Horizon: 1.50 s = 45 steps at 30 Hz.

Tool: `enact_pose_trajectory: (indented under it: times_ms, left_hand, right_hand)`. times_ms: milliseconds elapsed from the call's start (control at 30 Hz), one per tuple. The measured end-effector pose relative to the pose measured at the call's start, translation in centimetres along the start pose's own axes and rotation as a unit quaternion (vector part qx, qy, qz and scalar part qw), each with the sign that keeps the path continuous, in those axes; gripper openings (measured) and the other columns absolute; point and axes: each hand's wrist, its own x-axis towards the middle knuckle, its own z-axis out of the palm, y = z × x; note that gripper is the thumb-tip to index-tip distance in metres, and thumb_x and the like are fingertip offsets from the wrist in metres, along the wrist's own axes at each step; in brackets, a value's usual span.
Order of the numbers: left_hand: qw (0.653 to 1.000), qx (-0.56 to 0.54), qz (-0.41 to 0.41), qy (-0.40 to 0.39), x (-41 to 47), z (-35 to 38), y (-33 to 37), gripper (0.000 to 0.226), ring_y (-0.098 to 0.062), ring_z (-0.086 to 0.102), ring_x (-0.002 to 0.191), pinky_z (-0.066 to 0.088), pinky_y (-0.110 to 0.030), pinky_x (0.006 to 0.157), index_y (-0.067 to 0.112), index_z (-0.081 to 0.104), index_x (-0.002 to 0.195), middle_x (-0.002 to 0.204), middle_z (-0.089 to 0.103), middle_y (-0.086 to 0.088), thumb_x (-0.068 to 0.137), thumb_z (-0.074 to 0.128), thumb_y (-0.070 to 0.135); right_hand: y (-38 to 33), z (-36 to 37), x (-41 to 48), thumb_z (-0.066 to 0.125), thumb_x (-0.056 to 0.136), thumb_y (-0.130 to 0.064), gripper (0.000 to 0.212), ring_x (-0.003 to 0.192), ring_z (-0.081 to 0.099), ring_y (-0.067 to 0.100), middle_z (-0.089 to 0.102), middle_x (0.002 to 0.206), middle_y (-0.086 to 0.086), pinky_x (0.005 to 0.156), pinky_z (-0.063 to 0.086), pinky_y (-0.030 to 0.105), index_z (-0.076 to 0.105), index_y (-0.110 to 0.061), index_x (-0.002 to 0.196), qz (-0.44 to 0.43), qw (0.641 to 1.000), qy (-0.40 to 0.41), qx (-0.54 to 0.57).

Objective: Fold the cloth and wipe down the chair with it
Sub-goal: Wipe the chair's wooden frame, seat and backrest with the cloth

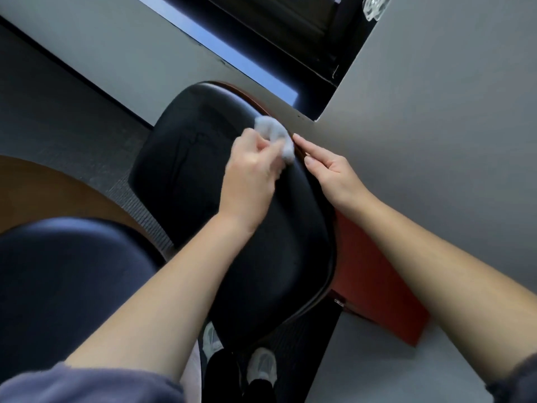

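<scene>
We judge the folding done and the wiping under way: our left hand (pixel 252 173) curls its fingers (pixel 263 144) round the small bunched white cloth (pixel 273 131), pressing it on the black padded leather chair (pixel 220 228) near its far right edge. Our right hand (pixel 332 174) rests on the chair's rim just beside the cloth, fingers straight and close together, holding nothing. We cannot tell how much of the padding is already wiped.

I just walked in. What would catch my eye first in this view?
The crumpled white cloth stands out most, gripped by the left hand against the glossy black padded chair in the middle of the view. Just to its right, the right hand rests along the chair's rim, next to a pale grey flat surface.
</scene>
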Motion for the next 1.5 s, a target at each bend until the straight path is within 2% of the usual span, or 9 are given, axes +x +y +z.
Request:
enact_pose_trajectory:
  times_ms: [100,267,433,600,700,867,1133,1267,1500]
  left_hand:
    - [0.993,0.041,0.070,-0.082,-0.4,-1.1,0.7,0.014,-0.029,0.051,0.081,0.050,-0.043,0.060,0.013,0.070,0.100,0.090,0.049,-0.011,0.089,0.064,0.008]
    - [0.995,0.085,-0.040,-0.026,5.0,-1.0,-0.7,0.010,-0.029,0.052,0.092,0.051,-0.046,0.070,0.012,0.067,0.087,0.100,0.052,-0.012,0.093,0.058,0.012]
    - [0.995,0.019,0.047,-0.087,-3.5,-0.8,3.8,0.009,-0.022,0.048,0.076,0.047,-0.039,0.055,0.011,0.069,0.094,0.086,0.042,-0.004,0.087,0.067,0.006]
    - [0.999,-0.020,0.017,-0.024,-4.2,0.0,3.5,0.015,-0.022,0.050,0.073,0.048,-0.041,0.059,0.009,0.074,0.103,0.083,0.047,-0.005,0.090,0.067,0.008]
    - [0.996,-0.037,0.052,-0.058,-8.9,0.4,5.3,0.021,-0.019,0.048,0.071,0.047,-0.037,0.054,0.010,0.073,0.109,0.082,0.047,-0.005,0.089,0.069,0.006]
    - [0.989,-0.035,0.098,-0.107,-14.7,-0.1,5.2,0.033,-0.017,0.048,0.067,0.046,-0.028,0.048,0.012,0.073,0.104,0.081,0.049,-0.003,0.075,0.078,-0.005]
    - [0.998,-0.049,0.021,-0.018,-8.3,-0.3,2.5,0.015,-0.018,0.050,0.069,0.048,-0.037,0.055,0.008,0.073,0.101,0.080,0.048,-0.003,0.089,0.064,0.010]
    - [0.999,-0.042,-0.013,0.024,-3.6,-0.4,-0.4,0.016,-0.016,0.049,0.071,0.047,-0.033,0.062,0.008,0.075,0.103,0.083,0.044,0.002,0.089,0.067,0.011]
    - [0.993,-0.035,-0.090,0.072,1.9,-1.2,-5.7,0.017,-0.017,0.052,0.075,0.048,-0.032,0.069,0.010,0.075,0.103,0.086,0.044,0.001,0.092,0.065,0.018]
  right_hand:
    - [0.0,-0.5,-0.6,0.043,0.100,-0.008,0.042,0.124,0.044,-0.011,0.051,0.135,-0.018,0.104,0.032,0.010,0.049,-0.022,0.139,0.014,1.000,-0.015,0.011]
    - [-0.1,-0.9,-1.3,0.045,0.100,-0.008,0.041,0.096,0.048,-0.027,0.058,0.114,-0.024,0.083,0.032,-0.004,0.051,-0.023,0.138,0.028,1.000,-0.006,0.011]
    - [0.1,-1.2,-2.7,0.045,0.100,-0.007,0.042,0.126,0.043,-0.008,0.051,0.138,-0.012,0.104,0.031,0.006,0.048,-0.019,0.140,0.034,0.999,-0.008,0.025]
    - [1.0,-1.5,-4.5,0.043,0.101,-0.009,0.042,0.100,0.051,-0.015,0.057,0.107,-0.029,0.101,0.034,0.011,0.048,-0.021,0.140,0.044,0.999,-0.003,0.001]
    - [1.0,-1.3,-5.4,0.042,0.101,-0.010,0.041,0.129,0.040,-0.004,0.049,0.140,-0.011,0.115,0.026,0.021,0.046,-0.019,0.141,0.027,1.000,0.008,-0.003]
    - [0.9,-0.5,-6.5,0.043,0.102,-0.016,0.045,0.134,0.036,-0.002,0.042,0.146,-0.012,0.114,0.025,0.022,0.039,-0.024,0.145,0.033,0.999,0.011,-0.010]
    - [-0.8,0.7,-2.6,0.041,0.101,-0.016,0.044,0.136,0.034,0.002,0.040,0.149,-0.008,0.115,0.023,0.020,0.039,-0.020,0.146,0.003,0.996,0.030,-0.080]
    - [-1.8,1.7,0.2,0.038,0.103,-0.022,0.047,0.138,0.032,0.007,0.039,0.150,-0.004,0.106,0.020,0.012,0.031,-0.023,0.150,-0.010,0.990,0.022,-0.140]
    - [-4.8,3.9,5.9,0.026,0.103,-0.042,0.052,0.125,0.044,0.017,0.041,0.142,-0.004,0.093,0.042,0.039,0.011,-0.039,0.152,-0.037,0.946,-0.008,-0.321]
